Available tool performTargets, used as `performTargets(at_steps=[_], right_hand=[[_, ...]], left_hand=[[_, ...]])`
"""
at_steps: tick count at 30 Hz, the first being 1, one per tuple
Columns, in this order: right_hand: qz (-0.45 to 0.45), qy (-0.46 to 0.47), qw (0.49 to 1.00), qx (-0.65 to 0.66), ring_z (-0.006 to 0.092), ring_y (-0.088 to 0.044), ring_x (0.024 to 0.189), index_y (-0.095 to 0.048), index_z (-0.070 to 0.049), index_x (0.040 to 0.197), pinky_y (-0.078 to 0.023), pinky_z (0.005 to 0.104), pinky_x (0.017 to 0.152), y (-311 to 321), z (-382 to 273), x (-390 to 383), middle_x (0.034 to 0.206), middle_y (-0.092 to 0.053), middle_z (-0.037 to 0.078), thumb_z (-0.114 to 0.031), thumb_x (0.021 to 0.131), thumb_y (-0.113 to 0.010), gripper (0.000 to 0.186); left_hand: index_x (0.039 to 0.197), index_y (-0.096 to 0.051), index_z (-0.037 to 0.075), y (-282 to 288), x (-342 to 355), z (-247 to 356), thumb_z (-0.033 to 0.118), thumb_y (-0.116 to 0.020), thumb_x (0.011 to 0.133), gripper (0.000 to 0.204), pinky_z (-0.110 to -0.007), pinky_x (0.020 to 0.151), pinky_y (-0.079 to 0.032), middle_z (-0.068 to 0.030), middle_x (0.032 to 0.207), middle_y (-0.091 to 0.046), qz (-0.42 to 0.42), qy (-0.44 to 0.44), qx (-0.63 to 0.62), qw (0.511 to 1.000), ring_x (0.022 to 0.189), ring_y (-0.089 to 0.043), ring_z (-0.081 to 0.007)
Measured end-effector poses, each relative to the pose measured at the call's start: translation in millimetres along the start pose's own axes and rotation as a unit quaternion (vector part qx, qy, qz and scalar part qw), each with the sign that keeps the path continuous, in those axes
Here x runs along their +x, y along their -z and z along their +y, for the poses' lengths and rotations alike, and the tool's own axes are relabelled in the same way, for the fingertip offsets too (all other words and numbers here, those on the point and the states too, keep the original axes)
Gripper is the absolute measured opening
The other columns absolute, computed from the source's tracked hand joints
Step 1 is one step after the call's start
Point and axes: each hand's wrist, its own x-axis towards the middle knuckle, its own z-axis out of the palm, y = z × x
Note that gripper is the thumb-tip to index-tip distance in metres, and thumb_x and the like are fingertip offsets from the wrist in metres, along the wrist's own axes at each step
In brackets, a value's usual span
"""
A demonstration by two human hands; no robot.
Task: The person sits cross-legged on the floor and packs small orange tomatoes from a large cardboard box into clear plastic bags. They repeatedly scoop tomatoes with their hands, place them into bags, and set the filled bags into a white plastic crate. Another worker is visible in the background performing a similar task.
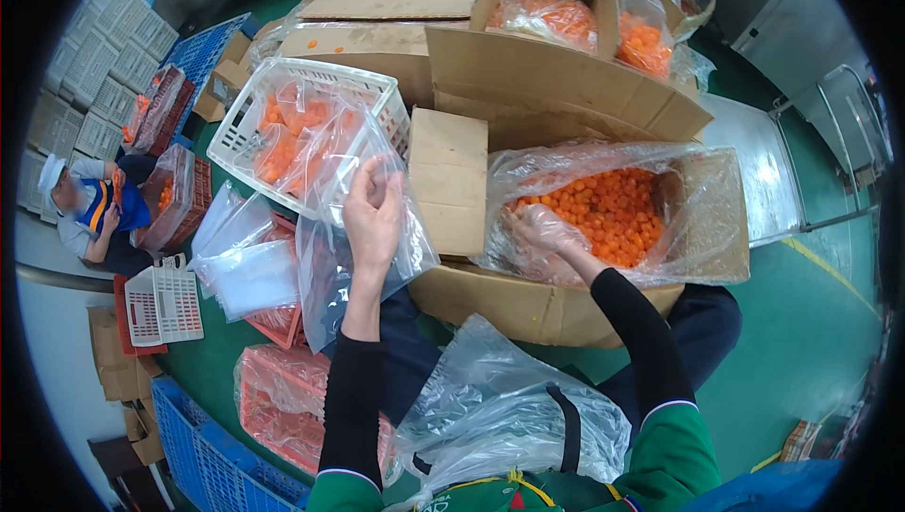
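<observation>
The right hand [551,229] perhaps touches orange pieces [617,212], its grip unclear.

Bags [292,130] in basket [386,97] at left, pieces [608,215] in carton [718,196] at right, boxes [401,5] behind

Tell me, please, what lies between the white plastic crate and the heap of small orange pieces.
In the head view, a brown rectangular cardboard panel and the clear plastic liner lie between them.

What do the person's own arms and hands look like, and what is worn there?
Tight black sleeves come out from green outer sleeves with pale trim. The left hand looks bare; the right hand may wear a thin clear glove.
</observation>
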Motion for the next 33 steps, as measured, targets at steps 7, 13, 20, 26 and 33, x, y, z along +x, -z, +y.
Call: performTargets(at_steps=[7,13,20,26,33], right_hand=[[-0.023,-0.053,0.997,-0.045,0.0404,-0.067,0.103,-0.067,0.006,0.11,-0.053,0.0468,0.088,-94,-25,87,0.116,-0.065,0.03,-0.033,0.088,-0.061,0.045],[0.098,-0.134,0.983,-0.075,0.0386,-0.067,0.106,-0.067,0.003,0.11,-0.053,0.047,0.088,-124,95,156,0.115,-0.065,0.03,-0.024,0.088,-0.059,0.036],[0.075,-0.016,0.993,0.089,0.0273,-0.063,0.08,-0.065,0.006,0.098,-0.05,0.0399,0.072,-44,-14,86,0.092,-0.068,0.022,-0.028,0.096,-0.056,0.036],[0.035,-0.177,0.88,0.44,0.0186,-0.06,0.086,-0.066,-0.001,0.105,-0.049,0.0364,0.073,-10,-44,49,0.095,-0.064,0.006,-0.04,0.104,-0.046,0.044],[-0.19,-0.079,0.928,0.311,0.0188,-0.059,0.1,-0.063,0.0,0.126,-0.048,0.0328,0.089,-40,11,60,0.113,-0.066,0.011,-0.041,0.092,-0.071,0.054]], left_hand=[[0.121,-0.063,0.0,17,13,-12,0.002,-0.063,0.096,0.025,-0.018,0.06,-0.045,-0.0016,0.089,-0.065,0.029,0.057,-0.02,0.998,0.072,-0.056,-0.0017],[0.12,-0.063,0.0,-29,19,1,0.003,-0.064,0.095,0.025,-0.018,0.06,-0.045,-0.0014,0.09,-0.066,-0.007,0.057,-0.086,0.995,0.071,-0.057,-0.0015],[0.121,-0.065,0.0,-8,15,-12,0.01,-0.064,0.097,0.026,-0.018,0.058,-0.045,-0.0002,0.094,-0.067,0.02,0.055,-0.037,0.998,0.07,-0.056,-0.0015],[0.119,-0.064,-0.002,-13,17,-11,0.006,-0.064,0.096,0.024,-0.019,0.06,-0.048,-0.0015,0.092,-0.066,0.025,0.059,-0.043,0.997,0.071,-0.058,-0.0023],[0.119,-0.063,-0.003,-26,13,-10,0.007,-0.064,0.097,0.024,-0.019,0.061,-0.05,-0.0016,0.095,-0.067,0.009,0.063,-0.055,0.996,0.075,-0.06,-0.0029]])
